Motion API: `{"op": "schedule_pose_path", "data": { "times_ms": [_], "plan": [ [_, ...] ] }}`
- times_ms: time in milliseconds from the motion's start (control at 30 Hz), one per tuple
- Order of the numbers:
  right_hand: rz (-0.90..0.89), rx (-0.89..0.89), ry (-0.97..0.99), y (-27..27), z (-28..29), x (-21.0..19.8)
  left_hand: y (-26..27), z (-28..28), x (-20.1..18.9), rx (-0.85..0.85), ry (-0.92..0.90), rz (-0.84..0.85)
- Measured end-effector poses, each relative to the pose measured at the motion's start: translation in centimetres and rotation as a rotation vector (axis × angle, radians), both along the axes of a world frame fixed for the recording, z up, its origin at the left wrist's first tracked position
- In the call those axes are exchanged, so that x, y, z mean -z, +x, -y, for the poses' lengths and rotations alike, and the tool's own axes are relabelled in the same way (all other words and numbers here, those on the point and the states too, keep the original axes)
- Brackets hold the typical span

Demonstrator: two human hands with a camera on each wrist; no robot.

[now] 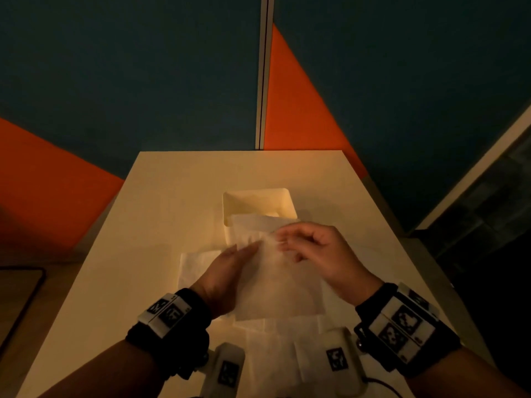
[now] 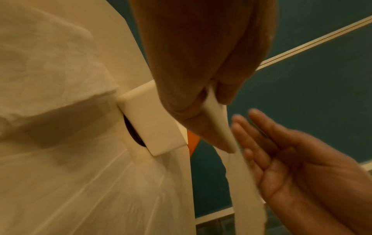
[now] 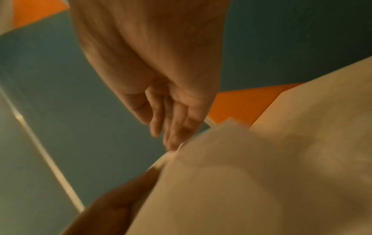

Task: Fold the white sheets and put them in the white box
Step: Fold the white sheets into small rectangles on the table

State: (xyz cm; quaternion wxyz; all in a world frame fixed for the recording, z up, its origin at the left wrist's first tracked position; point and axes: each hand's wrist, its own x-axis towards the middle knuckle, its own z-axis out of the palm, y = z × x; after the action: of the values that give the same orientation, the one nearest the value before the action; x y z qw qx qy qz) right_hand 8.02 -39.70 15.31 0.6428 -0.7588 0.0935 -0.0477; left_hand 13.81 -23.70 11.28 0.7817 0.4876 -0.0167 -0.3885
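Dim, warm light over a pale table (image 1: 161,196). At centre, a thin white sheet (image 1: 275,285) held up off the table between both hands. Left hand (image 1: 227,271) at the sheet's 9 o'clock edge, thumb and fingers pinched together on a fold of it, clear in the left wrist view. Right hand (image 1: 319,254) at the sheet's 1 o'clock corner, fingers loosely curled; in the left wrist view fingers straight and lying against the sheet, yet whether pinching it cannot be told through the blur. White box (image 1: 258,205) at 12 o'clock from the hands, open side up, near rim hidden behind the raised sheet. More sheets (image 1: 195,265) flat on the table at 9 o'clock and 6 o'clock of the hands. Blue and orange wall panels (image 1: 129,67) beyond the table.
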Motion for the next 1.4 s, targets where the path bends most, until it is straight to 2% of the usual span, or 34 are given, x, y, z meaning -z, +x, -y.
{"op": "schedule_pose_path", "data": {
  "times_ms": [67, 133, 200, 267, 333, 400, 567, 700, 767, 900, 1000, 1067, 1167, 1300, 1400],
  "plan": [
    [0.010, 0.171, -0.077, 0.0, 1.6, 0.4, 0.2, -0.6, 0.1, -0.014, -0.003, -0.013],
    [-0.127, 0.262, -0.150, -0.1, 2.9, 1.2, 0.4, -1.0, 0.0, -0.019, -0.016, -0.021],
    [-0.320, 0.191, -0.096, -0.6, 3.7, 2.0, 0.4, -1.1, -0.2, -0.027, -0.034, -0.026],
    [-0.414, 0.046, 0.108, -1.2, 3.8, 2.5, 0.5, -1.0, -0.4, -0.025, -0.034, -0.024],
    [-0.362, -0.015, 0.306, -1.7, 3.4, 2.6, 0.5, -0.8, -0.6, -0.008, -0.028, -0.010],
    [-0.272, 0.006, 0.362, -1.7, 3.3, 2.7, 0.5, -0.7, -0.6, 0.014, -0.011, 0.035],
    [-0.164, 0.087, 0.355, -1.3, 3.6, 2.8, 1.1, -1.4, -1.0, 0.156, 0.113, 0.178],
    [-0.149, 0.102, 0.370, -1.3, 4.1, 2.6, 2.1, -3.1, -1.8, 0.357, 0.058, 0.189],
    [-0.153, 0.076, 0.369, -1.3, 4.2, 2.4, 2.1, -3.4, -2.6, 0.465, 0.032, 0.219],
    [-0.201, -0.075, 0.274, -1.1, 3.3, 2.1, 1.3, -2.1, -4.0, 0.582, 0.120, 0.231],
    [-0.224, -0.142, 0.189, -0.9, 2.4, 1.8, 1.1, -1.5, -2.6, 0.514, 0.209, 0.335],
    [-0.241, -0.119, 0.206, -1.0, 2.8, 1.6, 1.3, -1.7, -1.3, 0.452, 0.264, 0.384],
    [-0.308, 0.125, 0.215, -1.0, 5.7, 3.1, 1.7, -2.8, 0.1, 0.306, 0.285, 0.383],
    [-0.485, 0.536, -0.031, -1.3, 10.0, 7.4, 2.4, -5.3, 2.1, 0.015, 0.429, 0.331],
    [-0.641, 0.588, -0.132, -2.8, 12.3, 10.0, 2.7, -6.8, 3.4, -0.104, 0.591, 0.245]
  ]
}}
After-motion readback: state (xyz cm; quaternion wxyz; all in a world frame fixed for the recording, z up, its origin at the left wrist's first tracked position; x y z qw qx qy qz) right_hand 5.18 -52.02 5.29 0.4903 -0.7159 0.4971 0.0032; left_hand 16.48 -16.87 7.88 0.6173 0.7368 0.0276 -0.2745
